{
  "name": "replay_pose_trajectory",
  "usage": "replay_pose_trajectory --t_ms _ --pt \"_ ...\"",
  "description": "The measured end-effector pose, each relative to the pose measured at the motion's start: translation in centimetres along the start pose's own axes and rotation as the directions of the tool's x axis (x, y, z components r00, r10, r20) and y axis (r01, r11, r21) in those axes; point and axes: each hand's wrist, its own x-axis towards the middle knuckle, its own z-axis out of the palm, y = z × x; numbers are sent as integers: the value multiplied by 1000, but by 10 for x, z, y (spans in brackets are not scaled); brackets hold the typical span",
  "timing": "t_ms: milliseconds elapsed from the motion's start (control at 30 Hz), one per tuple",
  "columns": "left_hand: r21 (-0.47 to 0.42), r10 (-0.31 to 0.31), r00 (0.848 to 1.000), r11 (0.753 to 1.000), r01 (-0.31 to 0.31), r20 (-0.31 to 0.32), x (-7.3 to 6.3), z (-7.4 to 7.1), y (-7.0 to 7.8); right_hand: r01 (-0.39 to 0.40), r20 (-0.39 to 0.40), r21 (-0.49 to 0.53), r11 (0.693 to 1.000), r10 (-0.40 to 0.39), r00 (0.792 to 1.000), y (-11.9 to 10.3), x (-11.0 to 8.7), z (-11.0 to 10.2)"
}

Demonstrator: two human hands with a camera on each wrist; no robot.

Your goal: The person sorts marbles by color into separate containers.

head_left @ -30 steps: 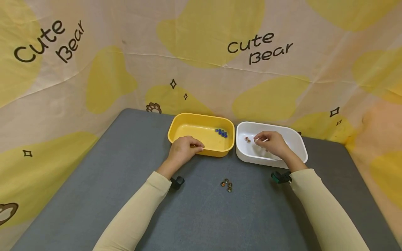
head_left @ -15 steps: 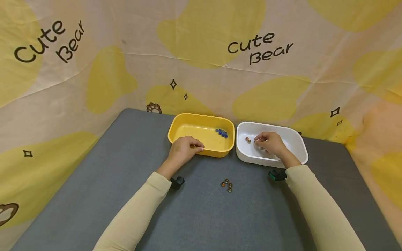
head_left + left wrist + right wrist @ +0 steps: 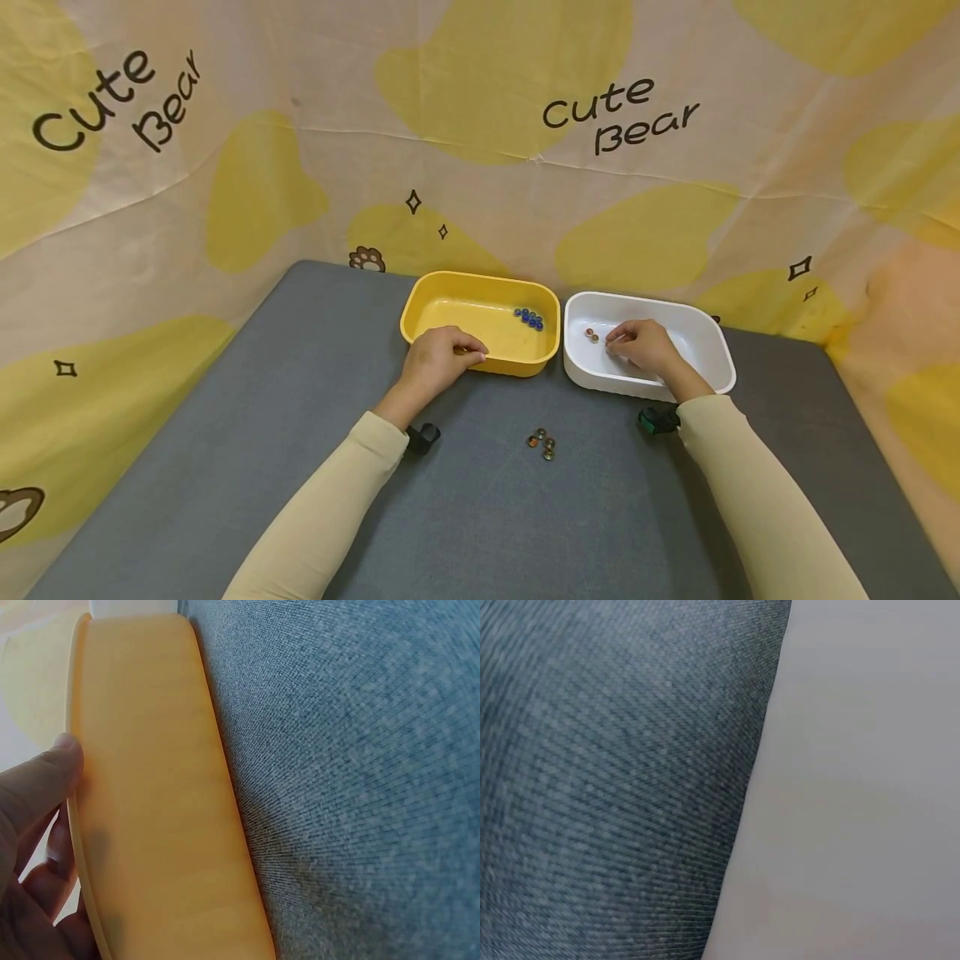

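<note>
My left hand [image 3: 438, 358] grips the near rim of the yellow bin [image 3: 517, 364]. In the left wrist view the thumb [image 3: 66, 754] lies over that rim, with the other fingers on the inner side. My right hand [image 3: 647, 346] reaches down into the white bin [image 3: 708, 354], thumb and fingertips bent together near its floor. Whether a marble is between those fingertips is too small to tell. Two orange-brown marbles [image 3: 592, 336] lie just left of them. Blue marbles [image 3: 529, 318], several together, sit at the yellow bin's right end. The right wrist view shows only the white bin's outer wall [image 3: 847, 780] and cloth.
Several brownish marbles [image 3: 547, 444] lie loose on the grey table [image 3: 480, 517] in front of the bins. Both bins stand side by side near the back edge, against a patterned cloth backdrop [image 3: 480, 125].
My right hand has sunk slightly lower into the white bin, its wrist shifting a little left. The left hand keeps its grip on the yellow bin's rim.
</note>
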Motion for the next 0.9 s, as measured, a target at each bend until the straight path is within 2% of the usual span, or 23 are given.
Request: replay_pose_trajectory --t_ms 233,567,900 --pt "8 28 1000 1000 -28 -14 -2 0 2 0 -6 -11 1000 0 1000 1 -3 0" --pt "4 24 1000 1000 -24 -17 -2 1 2 -10 -65 -9 1000 9 998 -7 -6 -9" --pt "0 20 1000 1000 -20 -17 -1 0 1 31 -30 25 999 -30 999 -22 -25 -19"
